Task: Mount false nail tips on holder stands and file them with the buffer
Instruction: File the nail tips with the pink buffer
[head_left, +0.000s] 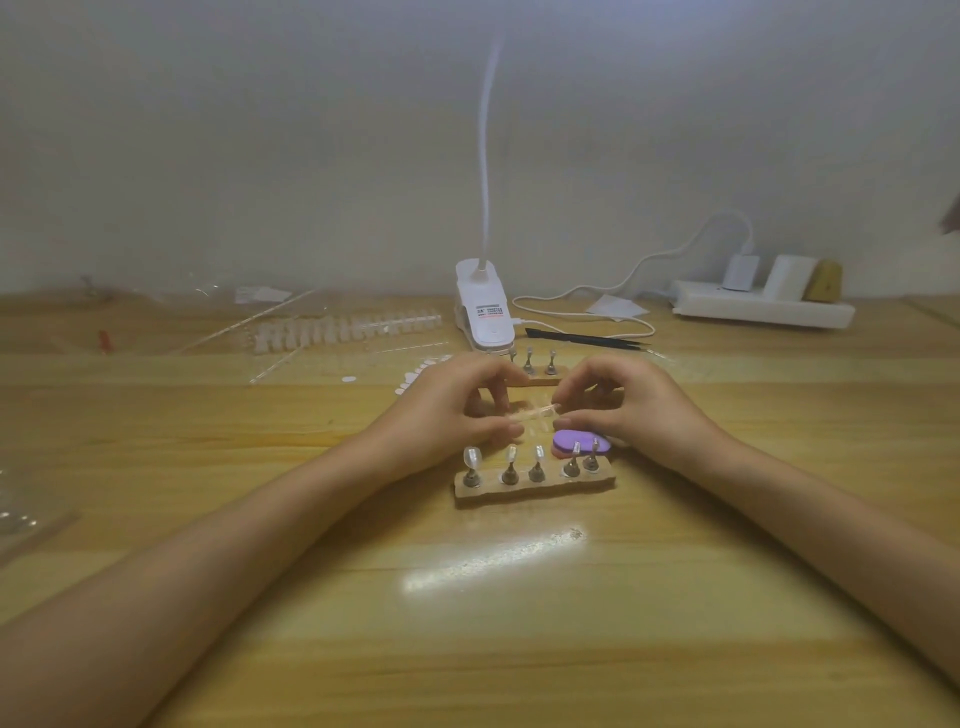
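— What is sitting at the back of the wooden tabletop (519, 623)?
— A white clip lamp (485, 312) is standing near the wall, its thin neck rising straight up.
— And the white cable (628, 270)?
— It is looping from beside the lamp's base off to the right, toward a white plug (740, 272) sitting in a white power strip (763, 314). A white block (789, 278) and a tan block (823, 280) are resting on that strip too.
— Anything else?
— A black tool (587, 339) is lying just right of the lamp, and a small red item (104, 340) is lying far left.
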